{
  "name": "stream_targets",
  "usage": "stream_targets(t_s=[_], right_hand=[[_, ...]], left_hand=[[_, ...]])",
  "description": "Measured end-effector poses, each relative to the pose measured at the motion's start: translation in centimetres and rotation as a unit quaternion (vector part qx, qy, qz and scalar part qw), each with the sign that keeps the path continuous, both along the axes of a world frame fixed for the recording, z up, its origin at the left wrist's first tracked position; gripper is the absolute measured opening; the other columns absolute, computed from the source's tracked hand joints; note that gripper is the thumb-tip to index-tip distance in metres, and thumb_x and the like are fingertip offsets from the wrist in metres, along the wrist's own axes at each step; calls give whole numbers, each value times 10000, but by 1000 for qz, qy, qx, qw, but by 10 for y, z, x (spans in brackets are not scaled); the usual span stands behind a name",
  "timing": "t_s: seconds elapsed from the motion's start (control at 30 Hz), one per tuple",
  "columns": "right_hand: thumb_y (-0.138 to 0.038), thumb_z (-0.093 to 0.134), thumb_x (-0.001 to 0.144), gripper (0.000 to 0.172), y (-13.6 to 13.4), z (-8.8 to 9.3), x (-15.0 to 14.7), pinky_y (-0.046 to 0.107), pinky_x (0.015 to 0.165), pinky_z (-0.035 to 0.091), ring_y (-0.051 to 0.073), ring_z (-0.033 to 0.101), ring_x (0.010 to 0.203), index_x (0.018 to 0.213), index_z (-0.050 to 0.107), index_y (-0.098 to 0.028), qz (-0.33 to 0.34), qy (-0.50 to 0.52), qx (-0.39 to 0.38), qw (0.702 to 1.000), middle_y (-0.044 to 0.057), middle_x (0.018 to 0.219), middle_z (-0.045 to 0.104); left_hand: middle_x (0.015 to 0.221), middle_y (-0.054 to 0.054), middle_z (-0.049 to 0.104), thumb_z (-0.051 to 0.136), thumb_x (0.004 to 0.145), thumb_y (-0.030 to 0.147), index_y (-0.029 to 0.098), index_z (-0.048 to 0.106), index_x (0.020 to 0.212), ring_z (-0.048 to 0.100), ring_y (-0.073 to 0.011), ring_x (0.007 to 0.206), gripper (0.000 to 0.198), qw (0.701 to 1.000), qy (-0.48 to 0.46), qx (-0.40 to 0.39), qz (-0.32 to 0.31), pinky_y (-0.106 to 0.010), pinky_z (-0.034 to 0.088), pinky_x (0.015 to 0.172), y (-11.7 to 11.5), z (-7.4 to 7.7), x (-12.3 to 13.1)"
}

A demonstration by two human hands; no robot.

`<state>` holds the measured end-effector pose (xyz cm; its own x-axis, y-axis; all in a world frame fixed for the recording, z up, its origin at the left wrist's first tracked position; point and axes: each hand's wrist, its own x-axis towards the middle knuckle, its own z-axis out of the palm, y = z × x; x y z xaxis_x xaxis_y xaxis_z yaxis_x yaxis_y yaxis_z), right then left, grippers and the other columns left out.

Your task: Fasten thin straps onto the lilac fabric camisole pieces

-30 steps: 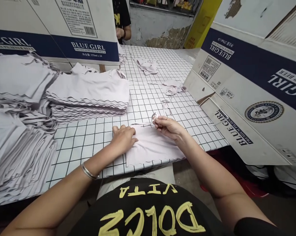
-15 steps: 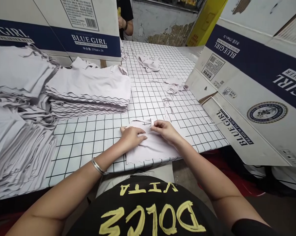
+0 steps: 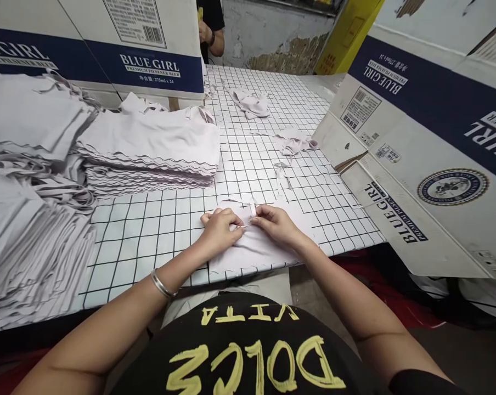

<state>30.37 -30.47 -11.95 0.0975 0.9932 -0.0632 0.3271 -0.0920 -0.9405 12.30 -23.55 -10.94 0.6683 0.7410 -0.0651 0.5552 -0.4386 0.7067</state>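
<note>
A pale pinkish garment (image 3: pixel 254 255) lies flat at the front edge of the table, beneath both hands. My left hand (image 3: pixel 219 230) is closed in a pinch on the garment's cloth near its upper edge. Close to it on the right, my right hand (image 3: pixel 279 224) pinches a narrow strap (image 3: pixel 252 208) of the same garment between thumb and forefinger. A thin light edge shows between the two sets of fingertips. The exact spot of each grip is partly covered by the fingers.
Stacks of similar garments (image 3: pixel 149 134) fill the table's left side. White and navy cartons stand at the back left (image 3: pixel 161 74) and right (image 3: pixel 396 131). Loose cloth pieces (image 3: pixel 251 104) lie on the checked tabletop (image 3: pixel 248 151). Behind the left carton, a person's arm (image 3: pixel 217 43) shows.
My left hand's fingers have curled from lying on the cloth into a pinch. My right hand has shifted slightly down and left, and the strap stands out more.
</note>
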Motion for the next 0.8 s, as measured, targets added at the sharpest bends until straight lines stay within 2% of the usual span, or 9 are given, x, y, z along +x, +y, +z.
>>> stream_targets(t_s=[0.23, 0.5, 0.67, 0.8], right_hand=[[-302, 584, 827, 150, -2, 3, -6, 252, 644, 371, 132, 469, 683, 744, 532, -187, 31, -83, 6, 996, -15, 712, 518], [-273, 569, 835, 131, -2, 2, -8, 250, 639, 369, 131, 470, 686, 743, 533, -187, 45, -112, 14, 993, -13, 713, 525], [-254, 576, 825, 135, -3, -1, -16, 257, 643, 373, 131, 470, 676, 727, 507, -191, 15, -111, 44, 993, -15, 704, 518], [-253, 581, 819, 97, -3, -11, -25, 278, 669, 399, 147, 500, 701, 752, 538, -197, -27, -91, 68, 993, -2, 730, 549]], left_hand=[[882, 8, 667, 670, 775, 325, 218, 677, 734, 517, -214, 986, 115, 1000, -6, -5, -7, -413, 226, 911, 1, 2, -1], [888, 3, 667, 674, 779, 324, 209, 668, 730, 511, -220, 985, 125, 1000, 5, 4, -21, -418, 231, 876, 1, 3, -2], [878, -1, 659, 669, 795, 332, 193, 642, 705, 510, -220, 989, 167, 1000, 7, 7, -22, -422, 234, 874, 1, 2, 0], [874, 1, 653, 660, 809, 343, 185, 626, 700, 512, -212, 974, 195, 1000, 2, 8, -14, -412, 243, 873, 2, -1, 2]])
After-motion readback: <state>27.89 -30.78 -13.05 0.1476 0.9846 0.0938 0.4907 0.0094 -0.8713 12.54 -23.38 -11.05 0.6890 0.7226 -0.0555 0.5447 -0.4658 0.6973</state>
